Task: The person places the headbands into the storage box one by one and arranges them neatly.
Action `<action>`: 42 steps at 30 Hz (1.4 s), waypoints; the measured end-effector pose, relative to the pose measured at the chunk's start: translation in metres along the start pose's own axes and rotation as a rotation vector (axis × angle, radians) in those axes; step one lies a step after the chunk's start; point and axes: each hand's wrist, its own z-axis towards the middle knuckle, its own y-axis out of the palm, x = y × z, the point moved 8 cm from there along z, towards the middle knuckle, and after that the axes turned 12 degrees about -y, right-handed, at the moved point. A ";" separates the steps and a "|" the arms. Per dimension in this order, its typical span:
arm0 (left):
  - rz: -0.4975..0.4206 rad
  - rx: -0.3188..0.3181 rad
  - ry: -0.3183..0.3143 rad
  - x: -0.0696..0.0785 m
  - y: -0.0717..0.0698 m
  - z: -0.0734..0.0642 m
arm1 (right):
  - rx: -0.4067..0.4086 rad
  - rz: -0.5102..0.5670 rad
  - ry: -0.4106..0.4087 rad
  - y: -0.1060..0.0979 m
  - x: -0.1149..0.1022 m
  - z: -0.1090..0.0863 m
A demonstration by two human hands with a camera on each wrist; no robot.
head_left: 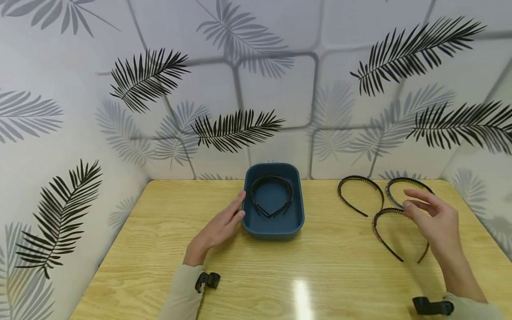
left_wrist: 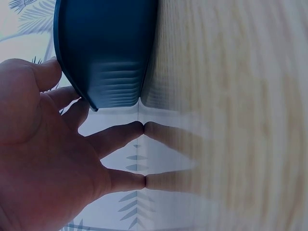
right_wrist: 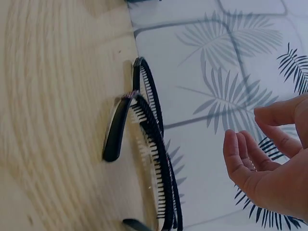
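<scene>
My left hand (head_left: 222, 224) rests against the left side of a dark blue tray (head_left: 274, 234), its fingers stretched out. In the left wrist view, the thumb and some fingers touch the tray's rim (left_wrist: 58, 43), while two other fingers reach down to the tabletop. Overlapping black headbands (head_left: 272, 178) lie inside the tray. My right hand (head_left: 438, 226) hovers above three toothed headbands at the right, fingers loosely bent and holding nothing. Of these, one headband (head_left: 356, 178) lies left, another (head_left: 406, 179) back right, and a patterned one (head_left: 375, 226) nearest me.
The wood-grain table (head_left: 152, 266) meets a leaf-patterned wall (head_left: 280, 98) at its back edge. The tray stands close to that wall. A bright reflection shows on the table's near part.
</scene>
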 end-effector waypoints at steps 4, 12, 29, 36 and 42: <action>-0.009 0.009 0.017 -0.001 -0.002 0.000 | 0.012 0.019 -0.005 -0.007 0.006 0.001; -0.010 0.013 0.037 0.000 -0.003 -0.001 | 0.020 -0.045 0.046 -0.029 0.017 -0.003; -0.010 0.000 0.020 0.003 -0.002 -0.001 | 0.018 -0.063 0.138 -0.064 0.044 -0.011; 0.001 -0.002 0.010 0.001 0.000 -0.001 | 0.017 0.042 0.160 -0.070 0.055 -0.015; -0.001 0.014 0.031 0.003 -0.002 -0.001 | -0.068 -0.101 0.290 -0.070 0.068 -0.020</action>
